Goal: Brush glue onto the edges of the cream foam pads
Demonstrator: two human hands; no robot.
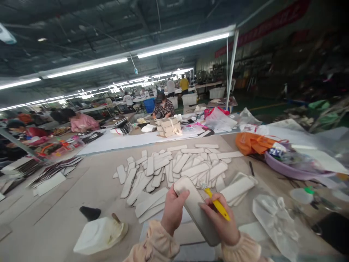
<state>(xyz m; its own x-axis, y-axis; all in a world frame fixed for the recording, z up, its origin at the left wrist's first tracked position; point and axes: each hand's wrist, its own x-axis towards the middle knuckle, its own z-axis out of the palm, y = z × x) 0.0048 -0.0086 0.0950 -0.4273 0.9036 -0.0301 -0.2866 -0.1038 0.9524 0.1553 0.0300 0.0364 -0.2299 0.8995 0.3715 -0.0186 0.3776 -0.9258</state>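
My left hand (173,210) grips the upper end of a long beige-grey panel (198,208) with rounded corners, thumb on its face. The panel slants down to the right across my lap side of the table. My right hand (222,218) is closed on a yellow-handled brush (218,204), its pale head pointing up and left, apart from the panel's face; the head is blurred. Fingers of that hand also touch the panel's right edge. Just beyond both hands lies a loose heap of similar pale strips (174,163), with a small stack (237,189) on the right.
A cut white plastic jug (99,234) with a stick in it and a black object (90,213) lie at left. On the right are a purple basin (294,171), an orange bag (253,142) and a clear plastic bag (276,222). Co-workers sit beyond the table.
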